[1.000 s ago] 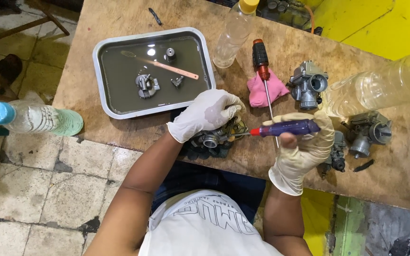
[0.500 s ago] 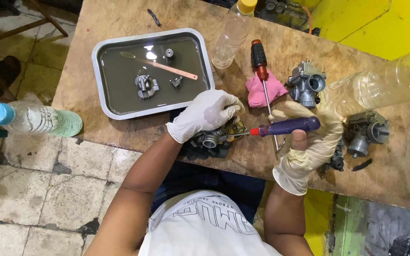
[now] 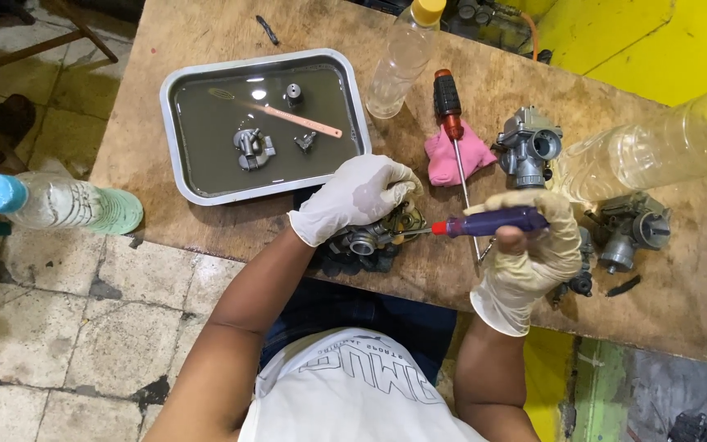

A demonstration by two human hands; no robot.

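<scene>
Fingers of the gloved right hand (image 3: 529,254) curl tight around a purple-handled screwdriver (image 3: 488,222), its tip touching a carburettor (image 3: 370,237) at the near edge of the wooden table (image 3: 165,49). Gloved left hand (image 3: 359,196) clamps down over that carburettor. Beyond lie a pink rag (image 3: 458,155), a red-handled screwdriver (image 3: 450,110) and a grey tray (image 3: 198,196) of murky liquid.
</scene>
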